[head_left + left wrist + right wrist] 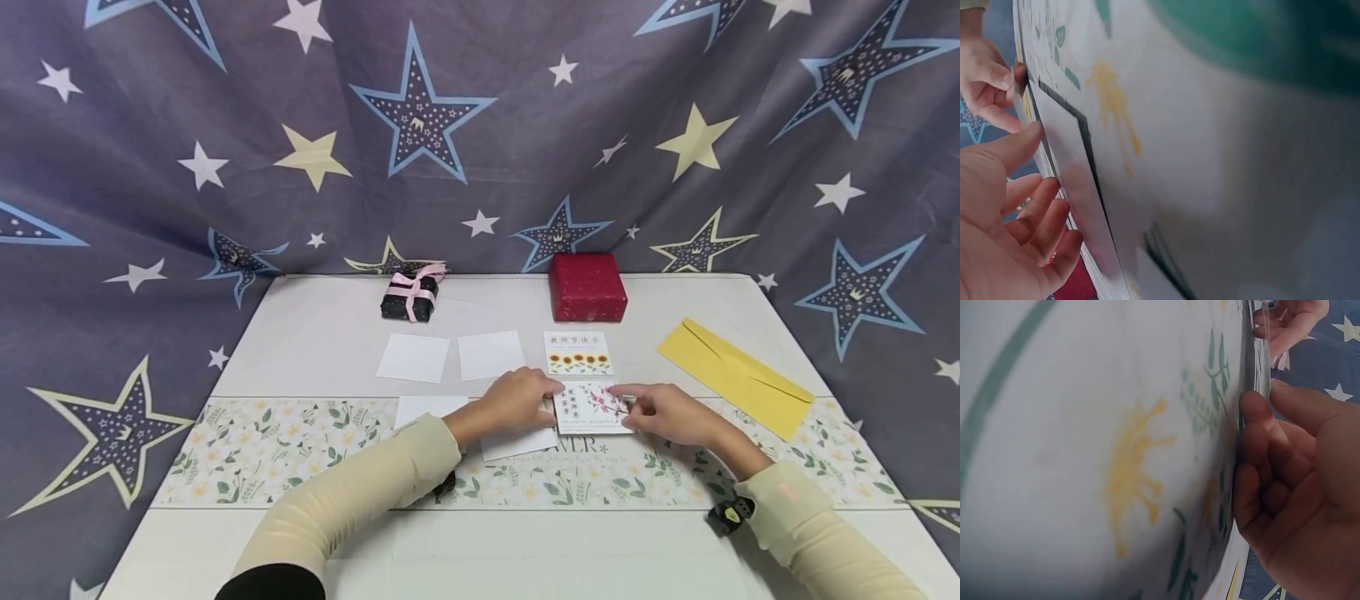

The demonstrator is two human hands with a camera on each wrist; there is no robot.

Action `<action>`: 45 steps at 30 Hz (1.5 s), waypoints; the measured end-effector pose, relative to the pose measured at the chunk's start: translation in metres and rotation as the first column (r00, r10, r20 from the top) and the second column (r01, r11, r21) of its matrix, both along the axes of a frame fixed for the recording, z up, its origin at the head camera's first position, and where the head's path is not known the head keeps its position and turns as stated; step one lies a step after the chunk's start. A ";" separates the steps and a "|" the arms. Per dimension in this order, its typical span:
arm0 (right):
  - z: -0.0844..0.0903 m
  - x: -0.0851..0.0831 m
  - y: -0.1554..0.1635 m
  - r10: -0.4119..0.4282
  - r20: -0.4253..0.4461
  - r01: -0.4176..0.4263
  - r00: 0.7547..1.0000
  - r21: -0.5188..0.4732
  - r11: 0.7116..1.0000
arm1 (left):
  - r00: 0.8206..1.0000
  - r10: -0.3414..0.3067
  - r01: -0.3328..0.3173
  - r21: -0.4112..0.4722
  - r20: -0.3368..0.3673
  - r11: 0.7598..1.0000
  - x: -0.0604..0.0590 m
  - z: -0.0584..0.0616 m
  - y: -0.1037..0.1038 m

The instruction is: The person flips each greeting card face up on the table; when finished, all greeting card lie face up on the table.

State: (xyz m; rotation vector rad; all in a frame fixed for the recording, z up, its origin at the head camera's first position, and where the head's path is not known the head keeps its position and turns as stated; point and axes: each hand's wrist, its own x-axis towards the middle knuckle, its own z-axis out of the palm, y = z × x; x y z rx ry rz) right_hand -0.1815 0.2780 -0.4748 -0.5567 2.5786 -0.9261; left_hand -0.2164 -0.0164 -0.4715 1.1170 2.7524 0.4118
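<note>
A white card with pink blossom branches and dark characters (588,408) sits at mid-table between both hands. My left hand (517,402) holds it at the left edge, the other fingers bent over a blank white card (517,445). At the right edge my right hand (671,414) pinches the blossom card between thumb and forefinger. In the left wrist view, the left hand's fingers (1054,215) are loosely bent beside the card edge. The right wrist view shows the right hand (1304,475) close to the tabletop. Just behind lies a sunflower card (577,353).
Blank white cards (413,358) lie to the left, one partly under my left forearm. At the back stand a black gift box with pink ribbon (409,297) and a dark red box (588,288). A yellow envelope (735,377) lies at the right on the table.
</note>
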 end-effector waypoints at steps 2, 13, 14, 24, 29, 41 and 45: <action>0.000 0.000 0.000 0.001 0.008 -0.001 1.000 0.013 1.000 | 1.000 0.001 -0.001 -0.034 0.005 0.999 0.001 0.001 0.000; -0.001 0.000 -0.003 0.025 -0.007 -0.025 1.000 0.033 0.999 | 1.000 0.009 -0.005 -0.133 0.029 0.991 0.004 0.003 0.001; -0.002 0.000 -0.004 0.024 -0.011 -0.023 1.000 0.036 0.999 | 1.000 0.007 -0.003 -0.140 0.029 0.990 0.005 0.003 0.001; -0.004 -0.002 -0.008 0.018 -0.028 -0.016 0.999 0.083 0.996 | 1.000 -0.011 0.010 -0.154 -0.005 0.988 0.011 0.010 0.001; -0.003 -0.002 -0.009 0.016 -0.043 -0.011 0.999 0.107 0.994 | 1.000 -0.015 0.013 -0.158 -0.009 0.987 0.011 0.009 0.002; 0.008 -0.009 -0.004 0.054 -0.058 -0.050 0.997 0.066 0.997 | 0.999 0.011 -0.006 -0.123 0.038 0.992 0.010 0.014 -0.001; 0.018 -0.019 -0.002 0.055 -0.107 -0.051 0.993 0.041 0.998 | 0.999 0.035 -0.032 -0.093 0.037 0.995 0.005 0.018 -0.007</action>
